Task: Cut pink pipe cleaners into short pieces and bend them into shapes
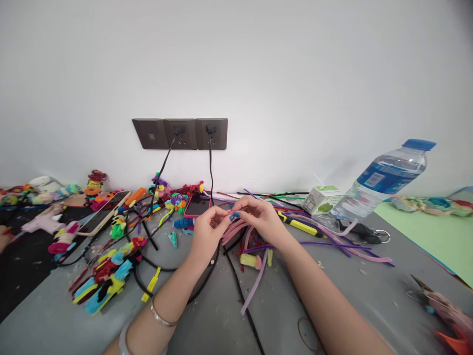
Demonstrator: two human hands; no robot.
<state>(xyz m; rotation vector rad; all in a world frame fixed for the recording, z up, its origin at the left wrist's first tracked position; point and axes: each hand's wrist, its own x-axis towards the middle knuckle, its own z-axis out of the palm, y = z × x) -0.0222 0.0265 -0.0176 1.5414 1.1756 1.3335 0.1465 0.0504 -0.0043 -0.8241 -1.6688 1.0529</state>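
Note:
My left hand [210, 232] is closed in a pinch, its fingertips meeting those of my right hand [261, 219] above the middle of the table. Both grip a bundle of pink pipe cleaners [233, 230], whose upper ends are hidden by the fingers. Small blue patches show at the fingertips; whether they are nails or material I cannot tell. A lilac pipe cleaner [255, 288] hangs or lies just below the bundle. Under my right wrist lies a small yellow and pink fuzzy piece [250, 261]. Purple pipe cleaners [325, 245] stretch out to the right.
Finished fuzzy figures [105, 276] and a phone [107, 212] lie left, near a pale glue gun [44, 220] and another person's hand [4, 238]. Black cables [210, 167] run from wall sockets. Rightward are a yellow cutter [301, 226], drink carton [321, 199], tilted water bottle [384, 180] and blurred scissors [443, 310].

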